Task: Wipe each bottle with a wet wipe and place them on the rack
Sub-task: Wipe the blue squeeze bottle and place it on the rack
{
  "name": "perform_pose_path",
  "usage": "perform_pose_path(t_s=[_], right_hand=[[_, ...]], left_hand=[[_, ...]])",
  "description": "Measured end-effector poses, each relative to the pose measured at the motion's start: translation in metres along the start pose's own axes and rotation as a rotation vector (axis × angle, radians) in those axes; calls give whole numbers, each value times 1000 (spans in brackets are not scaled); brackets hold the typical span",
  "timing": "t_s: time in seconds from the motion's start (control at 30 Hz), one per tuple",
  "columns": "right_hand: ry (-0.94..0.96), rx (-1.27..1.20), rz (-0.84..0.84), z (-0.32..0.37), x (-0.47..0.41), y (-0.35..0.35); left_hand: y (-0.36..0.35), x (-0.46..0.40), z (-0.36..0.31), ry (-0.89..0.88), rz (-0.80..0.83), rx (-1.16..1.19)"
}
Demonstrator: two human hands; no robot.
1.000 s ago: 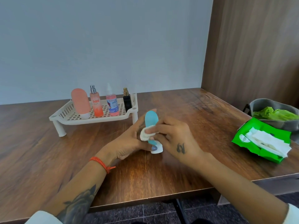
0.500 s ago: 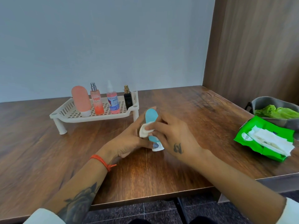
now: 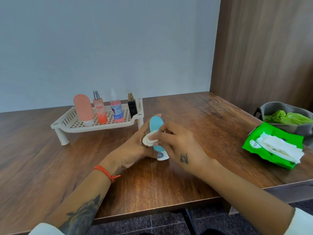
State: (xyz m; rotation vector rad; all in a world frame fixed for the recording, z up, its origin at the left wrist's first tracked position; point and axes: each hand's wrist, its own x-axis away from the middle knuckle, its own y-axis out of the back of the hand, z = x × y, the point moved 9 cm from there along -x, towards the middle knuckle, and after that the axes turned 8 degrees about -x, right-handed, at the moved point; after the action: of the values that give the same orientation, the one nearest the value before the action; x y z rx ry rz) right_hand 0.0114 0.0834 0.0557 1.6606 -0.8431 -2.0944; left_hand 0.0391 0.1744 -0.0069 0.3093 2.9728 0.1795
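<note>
A light blue bottle (image 3: 156,125) with a white cap stands cap-down on the wooden table (image 3: 211,129). My left hand (image 3: 133,150) holds it from the left, thumb near the cap. My right hand (image 3: 179,146) pinches a folded white wet wipe (image 3: 149,139) against the bottle's front. The cream rack (image 3: 67,122) at the back left carries a peach tube (image 3: 83,109), an orange spray bottle (image 3: 100,110), a pink spray bottle (image 3: 116,110) and a small black bottle (image 3: 132,106).
A green pack of wet wipes (image 3: 272,146) lies open near the table's right edge with white sheets sticking out. Behind it sits a grey bin (image 3: 277,107) holding green material. A wood-panelled wall rises on the right.
The wipe has slid slightly up the blue bottle under my right fingers. Both hands stay on the bottle; the view has tilted down a little.
</note>
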Motion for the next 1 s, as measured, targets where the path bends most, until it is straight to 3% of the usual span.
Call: perform_pose_path(t_s=[0.27,0.63,0.7,0.83,1.0], right_hand=[[-281,-254,-290,-42,-24,20],[-547,-380,-308,-71,9,6],[-494,-326,-344,-66,9,10],[-190,-177,-431,-35,-3,20],[39,-97,-238,-10,-7,7]], left_hand=[[0,0,5,31,-7,27],[-3,1,-1,13,2,7],[-3,1,-1,15,-2,-7],[-2,2,0,12,-6,-4],[-1,3,-2,-1,-12,-6]])
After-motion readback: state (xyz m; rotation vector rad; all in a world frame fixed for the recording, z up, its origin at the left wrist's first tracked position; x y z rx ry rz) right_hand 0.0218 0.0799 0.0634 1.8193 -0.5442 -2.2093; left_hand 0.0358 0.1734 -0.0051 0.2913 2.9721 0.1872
